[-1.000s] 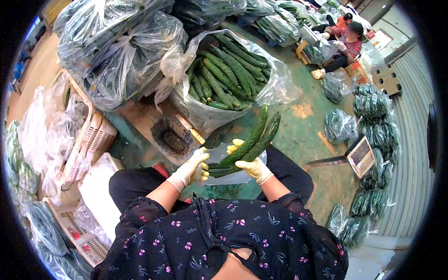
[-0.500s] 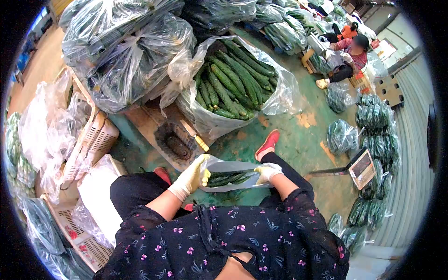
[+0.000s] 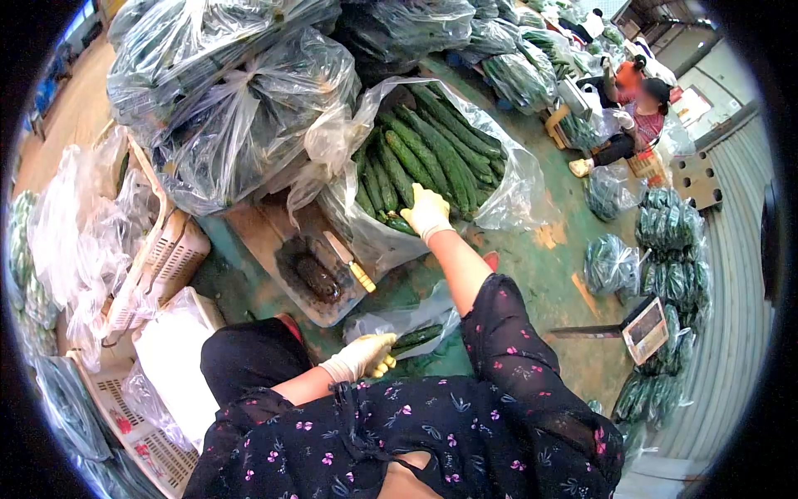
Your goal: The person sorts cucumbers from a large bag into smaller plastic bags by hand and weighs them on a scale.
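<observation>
My left hand point(image 3: 367, 358), in a pale glove, is closed on the edge of a clear plastic bag point(image 3: 449, 320) in front of my body. Inside that bag lie dark green cucumbers point(image 3: 418, 336), partly covered by the hand. My gloved right hand point(image 3: 428, 211) reaches forward to the near side of a large open plastic sack point(image 3: 524, 187) full of long cucumbers point(image 3: 453, 162). Its fingers curl down around a cucumber point(image 3: 400, 223) at the sack's near rim; the fingertips are partly hidden.
A knife with a yellow handle point(image 3: 361, 277) lies beside a dark tray point(image 3: 312, 270). Big filled plastic bags point(image 3: 274, 108) are piled at the back left. A scale display point(image 3: 647, 333) stands right, near stacked cucumber packs point(image 3: 669, 212). Two people point(image 3: 636, 116) sit at the far right.
My right hand has let go of the small bag and moved forward to the cucumbers in the sack. My left hand keeps the bag, which now sags and has shifted slightly down.
</observation>
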Demonstrator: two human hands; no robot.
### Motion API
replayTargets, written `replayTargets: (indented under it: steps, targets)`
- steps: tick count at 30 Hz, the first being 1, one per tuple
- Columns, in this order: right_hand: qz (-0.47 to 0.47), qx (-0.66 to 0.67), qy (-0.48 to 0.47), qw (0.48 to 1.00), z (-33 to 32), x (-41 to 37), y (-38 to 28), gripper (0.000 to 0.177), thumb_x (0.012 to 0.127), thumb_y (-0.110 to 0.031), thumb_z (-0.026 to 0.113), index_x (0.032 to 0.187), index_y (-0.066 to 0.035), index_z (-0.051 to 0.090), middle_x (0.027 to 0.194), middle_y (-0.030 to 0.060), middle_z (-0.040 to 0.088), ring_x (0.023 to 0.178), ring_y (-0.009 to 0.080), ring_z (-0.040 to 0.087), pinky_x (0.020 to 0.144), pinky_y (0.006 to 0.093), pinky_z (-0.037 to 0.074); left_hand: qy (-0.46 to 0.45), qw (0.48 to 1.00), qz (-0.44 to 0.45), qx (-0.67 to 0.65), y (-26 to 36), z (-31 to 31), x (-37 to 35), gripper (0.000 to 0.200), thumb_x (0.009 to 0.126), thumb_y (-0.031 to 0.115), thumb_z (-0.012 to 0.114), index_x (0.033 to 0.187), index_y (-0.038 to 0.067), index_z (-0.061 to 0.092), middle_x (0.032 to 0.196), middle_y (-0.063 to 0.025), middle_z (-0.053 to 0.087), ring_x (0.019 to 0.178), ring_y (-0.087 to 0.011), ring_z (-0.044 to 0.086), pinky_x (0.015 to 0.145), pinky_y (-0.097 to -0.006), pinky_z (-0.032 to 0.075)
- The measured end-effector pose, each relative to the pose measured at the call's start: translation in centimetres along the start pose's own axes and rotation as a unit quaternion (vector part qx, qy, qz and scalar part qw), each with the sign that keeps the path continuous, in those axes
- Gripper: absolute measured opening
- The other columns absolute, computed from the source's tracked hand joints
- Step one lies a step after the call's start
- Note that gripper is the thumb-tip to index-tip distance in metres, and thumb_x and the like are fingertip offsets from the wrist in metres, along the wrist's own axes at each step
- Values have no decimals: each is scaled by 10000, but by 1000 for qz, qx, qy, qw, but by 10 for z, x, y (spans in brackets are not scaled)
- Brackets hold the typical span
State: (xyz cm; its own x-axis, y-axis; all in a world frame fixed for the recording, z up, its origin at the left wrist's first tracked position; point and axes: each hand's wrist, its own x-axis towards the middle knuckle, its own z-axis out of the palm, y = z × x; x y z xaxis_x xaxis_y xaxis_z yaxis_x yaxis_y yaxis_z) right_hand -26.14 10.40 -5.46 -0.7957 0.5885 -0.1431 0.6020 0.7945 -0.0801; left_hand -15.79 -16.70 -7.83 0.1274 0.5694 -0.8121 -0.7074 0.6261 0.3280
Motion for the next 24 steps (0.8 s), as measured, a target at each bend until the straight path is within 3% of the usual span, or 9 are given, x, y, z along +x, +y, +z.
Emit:
replayTargets:
  steps: [2,3,6,8,10,11,15,18,24]
  targets:
    - [-20,21,55,998,9,2,13,435,740,-295,660,1113,-90,572,970,115,659,897,270,639,787,389,494,-50,998,24,-16,-4,-5,1,339,905,389,512,972,58,541,719,-82,618,501,-137,520,423,-248,415]
    - [-9,214,18,977,5,1,18,370,761,-281,625,1066,-74,589,916,103,662,808,241,633,729,364,500,-51,998,24,-18,-1,-5,-1,339,905,389,512,972,58,541,719,-82,618,501,-137,520,423,-248,415]
    - [117,684,-174,699,-12,-9,36,275,845,-213,483,956,6,606,806,76,664,545,127,532,500,281,444,-84,989,97,-76,-3,-2,-3,288,894,359,514,987,87,533,734,-84,612,513,-141,516,441,-254,418]
    - [107,661,-151,727,-13,-13,41,299,853,-234,491,997,2,605,814,71,663,550,106,534,509,265,443,-69,983,128,-108,-7,-2,-2,274,890,347,528,1020,106,530,759,-83,619,545,-142,529,485,-261,440]
    - [21,530,-77,844,-7,-12,33,359,859,-293,523,1069,-11,597,861,99,672,650,166,605,611,299,484,-69,985,121,-100,-3,1,-3,283,889,349,541,1057,123,514,785,-82,625,573,-143,541,520,-275,458]
    - [-115,323,102,934,0,-12,36,419,855,-296,572,1139,12,562,948,133,666,807,216,636,748,321,494,-57,984,126,-114,-3,2,-2,295,891,359,542,1070,127,506,793,-84,626,582,-142,542,528,-279,458]
    - [-51,290,174,940,-11,11,57,353,750,-259,647,1059,-92,616,1024,161,640,947,324,609,862,394,466,-55,979,139,-140,-1,3,-3,328,902,386,528,1119,143,485,841,-82,612,636,-142,542,578,-283,454]
    - [142,132,147,970,-14,20,89,696,665,-210,713,1298,-100,446,1155,209,570,1065,339,559,909,386,451,-64,978,128,-150,1,6,-8,329,910,384,518,1141,153,482,874,-71,596,681,-146,542,626,-283,457]
    - [106,155,42,981,-20,25,102,921,598,-291,792,1364,-58,339,1195,243,534,1116,352,527,940,392,427,-41,983,107,-144,12,10,-16,341,910,385,522,1158,155,476,878,-73,599,684,-151,549,626,-295,470]
